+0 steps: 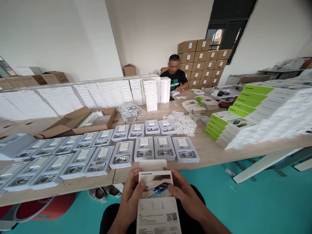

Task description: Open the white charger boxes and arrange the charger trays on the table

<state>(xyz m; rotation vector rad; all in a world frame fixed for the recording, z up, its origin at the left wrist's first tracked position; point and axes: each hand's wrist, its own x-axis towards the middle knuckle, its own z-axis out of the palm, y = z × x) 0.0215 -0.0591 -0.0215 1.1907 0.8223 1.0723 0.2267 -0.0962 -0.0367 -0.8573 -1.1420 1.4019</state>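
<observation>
A printed cardboard charger box (158, 213) is held over my lap, its top flap (153, 164) raised at the far end. The near face carries small text and two codes; the far face shows a photo of a plug and cable. My left hand (131, 193) grips the left edge, thumb on the photo face. My right hand (182, 190) grips the right edge the same way. Just beyond the box, grey trays (143, 148) with white charger plugs and coiled cables stand in two rows along the table edge. Whether anything is inside the box is hidden.
Stacked green-and-white boxes (253, 110) stand right. White small boxes (102, 92) form a wall behind an opened carton (83, 122) and bagged cables (131, 112). Paper slips (182, 122) lie mid-table (209, 152). Across sits another person (174, 78), before brown cartons (202, 61).
</observation>
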